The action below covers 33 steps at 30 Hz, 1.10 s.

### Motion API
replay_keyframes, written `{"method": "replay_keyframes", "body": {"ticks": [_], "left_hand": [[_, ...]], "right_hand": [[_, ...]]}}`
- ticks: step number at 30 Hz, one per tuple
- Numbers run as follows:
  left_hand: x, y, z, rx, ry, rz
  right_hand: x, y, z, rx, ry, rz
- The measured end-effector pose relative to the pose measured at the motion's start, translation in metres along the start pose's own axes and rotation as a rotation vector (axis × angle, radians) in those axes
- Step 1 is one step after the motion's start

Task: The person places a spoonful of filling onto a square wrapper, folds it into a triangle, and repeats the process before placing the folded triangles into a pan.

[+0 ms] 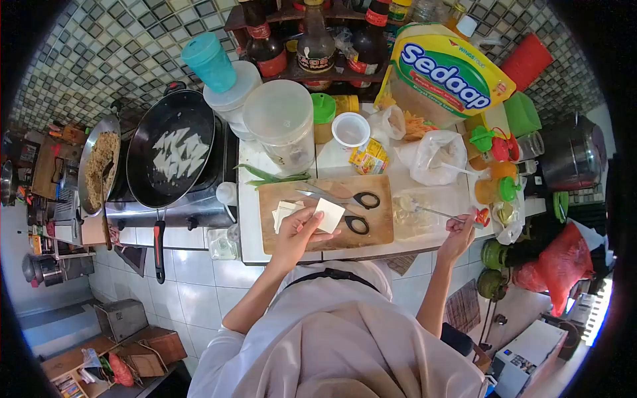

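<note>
My left hand (pixel 300 232) is closed on a square, pale dough wrapper (pixel 328 215), held flat above the wooden cutting board (pixel 371 247). More wrappers (pixel 284 212) lie stacked on the board behind that hand. Black-handled scissors (pixel 366 199) rest beside it, their blades partly covered. Off to the right, my right hand (pixel 459 229) grips a metal spoon (pixel 438 213) by its handle. The spoon's bowl is over a clear plastic container (pixel 406 222), whose contents I cannot make out.
On the stove, a black frying pan (pixel 141 166) holds several white triangular pieces (pixel 179 156). A wok (pixel 86 159) of brown crumbly food stands left of it. Jars, a white bowl (pixel 350 130), plastic bags and a yellow Sedaap pouch (pixel 444 69) crowd the counter's back and right.
</note>
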<state>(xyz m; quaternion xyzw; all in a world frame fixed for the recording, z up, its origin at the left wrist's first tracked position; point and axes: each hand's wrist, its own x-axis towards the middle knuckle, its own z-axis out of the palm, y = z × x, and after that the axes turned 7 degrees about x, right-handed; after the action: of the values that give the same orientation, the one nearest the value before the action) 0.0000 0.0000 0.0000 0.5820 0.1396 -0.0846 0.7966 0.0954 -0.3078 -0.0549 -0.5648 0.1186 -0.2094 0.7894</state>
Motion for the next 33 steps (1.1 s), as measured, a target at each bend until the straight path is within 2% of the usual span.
{"method": "replay_keyframes", "body": {"ticks": [2, 6, 8, 9, 11, 15, 17, 21, 23, 33], "left_hand": [[0.001, -0.001, 0.001, -0.011, 0.01, 0.009], [0.001, -0.003, 0.0, -0.001, -0.001, 0.004], [0.0, -0.003, 0.0, 0.003, -0.027, 0.015], [0.0, -0.004, 0.001, 0.004, -0.028, 0.015], [0.0, -0.005, 0.001, -0.002, -0.031, 0.016], [0.0, -0.004, 0.002, 0.001, -0.034, 0.013], [0.0, -0.004, 0.002, -0.007, -0.034, 0.01], [-0.001, -0.001, 0.004, -0.011, 0.0, -0.001], [-0.001, -0.001, 0.004, -0.019, -0.005, -0.014], [-0.001, -0.004, 0.004, -0.013, -0.043, 0.01]], "right_hand": [[-0.001, -0.004, 0.008, 0.058, 0.085, -0.024], [0.001, -0.007, 0.004, 0.017, 0.071, -0.055], [-0.005, -0.012, 0.01, -0.137, -0.055, -0.167], [-0.007, -0.013, 0.012, -0.137, -0.053, -0.168], [-0.012, -0.013, 0.018, -0.328, -0.102, -0.253], [-0.022, -0.012, 0.032, -0.351, -0.149, -0.291], [-0.021, -0.006, 0.029, -0.303, -0.084, -0.156], [-0.022, -0.01, 0.032, -0.254, -0.05, -0.107], [-0.02, -0.01, 0.032, -0.204, 0.034, -0.074], [-0.014, -0.009, 0.024, -0.164, -0.086, 0.033]]}}
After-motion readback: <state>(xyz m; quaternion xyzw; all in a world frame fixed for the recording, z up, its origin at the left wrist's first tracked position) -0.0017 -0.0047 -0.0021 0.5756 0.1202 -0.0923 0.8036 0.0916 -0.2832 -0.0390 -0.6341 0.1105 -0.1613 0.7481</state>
